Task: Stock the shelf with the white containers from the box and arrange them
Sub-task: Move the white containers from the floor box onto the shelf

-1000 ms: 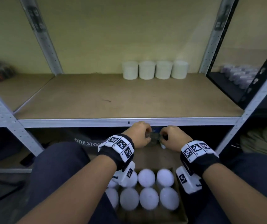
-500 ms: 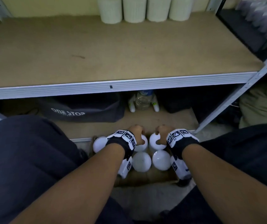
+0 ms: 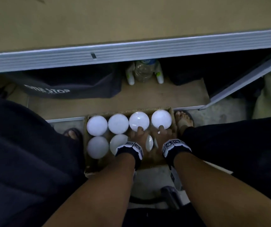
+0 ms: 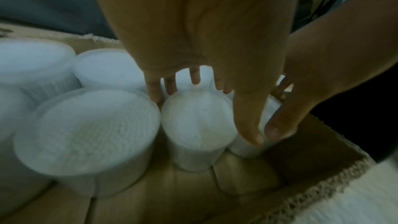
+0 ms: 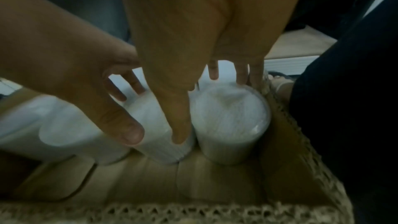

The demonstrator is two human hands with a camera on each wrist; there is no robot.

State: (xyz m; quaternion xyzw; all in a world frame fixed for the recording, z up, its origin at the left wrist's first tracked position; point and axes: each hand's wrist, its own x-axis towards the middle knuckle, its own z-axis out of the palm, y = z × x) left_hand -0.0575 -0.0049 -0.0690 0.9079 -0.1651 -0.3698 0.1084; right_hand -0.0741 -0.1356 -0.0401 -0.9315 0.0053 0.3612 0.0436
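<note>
Containers (image 3: 118, 123) upright in two rows in the box (image 3: 85, 161), lower middle of the head view, on the floor under the shelf (image 3: 131, 22). None lifted out yet.

A second ago, both hands up at the shelf's front edge; half a second ago, laid on the lids; now sunk among them at the right end of the box.

Left hand (image 3: 138, 135) astride one container (image 4: 198, 125): fingers (image 4: 194, 77) hooked down behind it, thumb down its right flank, a narrow grip closed round it. Right hand (image 3: 163, 133) likewise on the neighbour (image 5: 230, 120) hard against the box's right wall, fingers behind, thumb wedged between the two. Both blurred in the wrist views, so firmness of hold hard to judge.

Head view dropped too: the row of four at the back of the shelf gone from frame, only bare board along the top.

Probably the start of another pair's pick-up, with lift and placing still to do.

Further out, a dark bag (image 3: 72, 86) and a clear bottle (image 3: 142, 72) under the shelf, well apart from the box.
</note>
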